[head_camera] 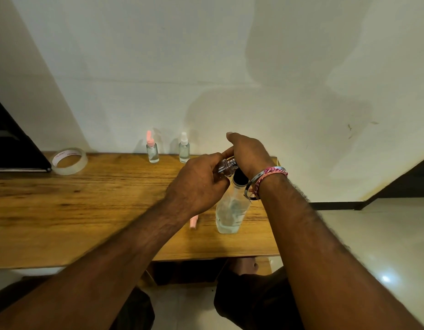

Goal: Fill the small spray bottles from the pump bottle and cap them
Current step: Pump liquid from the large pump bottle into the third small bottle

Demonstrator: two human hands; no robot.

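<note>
Left of the pump bottle (pixel 230 210), a tape roll (pixel 69 160) sits on the worktop (pixel 87 210); two capped spray bottles (pixel 152 148) stand behind, apparently filled. The left hand (pixel 199 186) grips a small clear bottle (pixel 226 166) at the pump; right hand (pixel 248 154) fingers curl over the pump head. A pink cap (pixel 193 221) waits.

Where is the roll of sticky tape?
The tape roll lies flat at the table's far left, by the wall, beside a dark object and left of the pink-capped spray bottle.
</note>
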